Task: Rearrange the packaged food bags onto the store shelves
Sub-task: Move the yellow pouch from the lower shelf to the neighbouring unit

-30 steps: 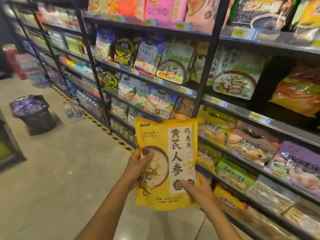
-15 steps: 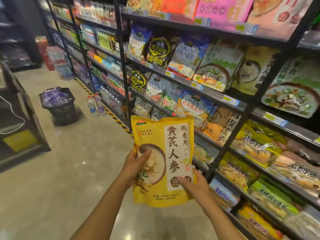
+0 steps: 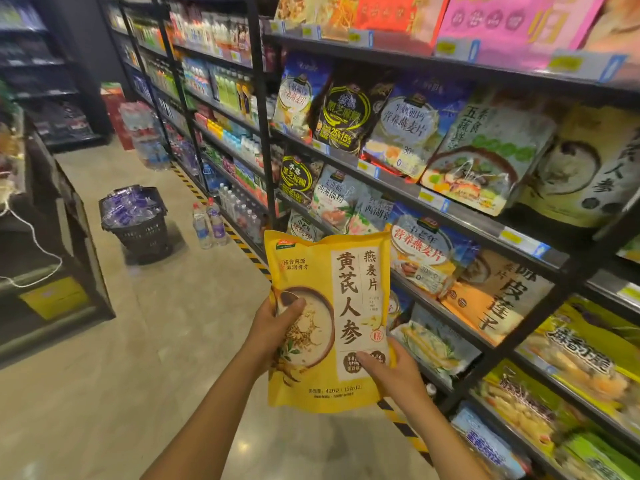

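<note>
Both hands pinch the yellow oat bag [image 3: 329, 306] — left hand [image 3: 273, 327], right hand [image 3: 394, 372] — soft, light, probably crinkly; its lower edges look the safest hold.

A dark plastic shopping basket [image 3: 135, 221] heaped with purple-wrapped packs stands on the glossy beige tiled floor [image 3: 104, 393]. Just to its right, two clear plastic water bottles [image 3: 209, 223] stand upright beside the yellow-and-black hazard stripe [image 3: 242, 242] that runs along the floor. Beyond the basket, farther down the aisle, shrink-wrapped cases of bottled water [image 3: 145, 135] are stacked. Left of the basket sits a dark display counter [image 3: 52, 244] with a white cord [image 3: 36, 244] trailing across it.
</note>
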Tool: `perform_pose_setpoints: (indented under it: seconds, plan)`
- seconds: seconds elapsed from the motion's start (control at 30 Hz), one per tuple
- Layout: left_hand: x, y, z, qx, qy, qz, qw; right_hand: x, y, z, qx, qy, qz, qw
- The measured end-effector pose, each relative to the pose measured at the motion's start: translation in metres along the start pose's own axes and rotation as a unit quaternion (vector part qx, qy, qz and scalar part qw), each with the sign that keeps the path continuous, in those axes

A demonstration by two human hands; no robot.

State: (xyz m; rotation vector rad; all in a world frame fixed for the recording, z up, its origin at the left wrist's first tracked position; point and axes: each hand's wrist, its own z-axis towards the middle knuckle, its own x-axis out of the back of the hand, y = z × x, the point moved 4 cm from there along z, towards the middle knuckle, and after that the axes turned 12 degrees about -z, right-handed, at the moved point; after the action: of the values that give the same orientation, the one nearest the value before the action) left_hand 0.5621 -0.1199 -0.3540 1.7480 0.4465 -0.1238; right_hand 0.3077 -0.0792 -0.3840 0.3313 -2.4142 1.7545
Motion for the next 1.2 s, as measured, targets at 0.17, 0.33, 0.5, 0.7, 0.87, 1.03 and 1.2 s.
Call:
perform_pose_setpoints:
  seconds: [0.17,0.33,0.5,0.7,0.87,1.03,1.2]
  plan:
    - [-0.029,0.021,0.068,-0.014,-0.015,0.021,1.000,0.017,-0.027,0.066,0.011,-0.004,0.026,1.000]
    - [-0.062,0.036,0.119,-0.024,-0.046,0.023,0.998,0.039,-0.051,0.108,0.029,0.019,0.024,0.999]
    - [-0.100,0.043,0.173,-0.007,-0.091,0.047,0.995,0.064,-0.068,0.138,0.027,0.050,0.036,0.998]
    - [-0.159,0.044,0.233,0.031,-0.187,0.058,0.980,0.096,-0.075,0.163,0.005,0.148,0.049,0.988]
    - [-0.210,0.052,0.275,0.039,-0.276,0.095,0.956,0.114,-0.086,0.172,-0.003,0.241,0.050,0.969]
    - [-0.267,0.057,0.298,0.058,-0.352,0.093,0.930,0.128,-0.094,0.169,-0.020,0.334,0.062,0.940]
    - [-0.322,0.060,0.298,0.070,-0.410,0.101,0.904,0.148,-0.101,0.155,-0.019,0.408,0.055,0.911]
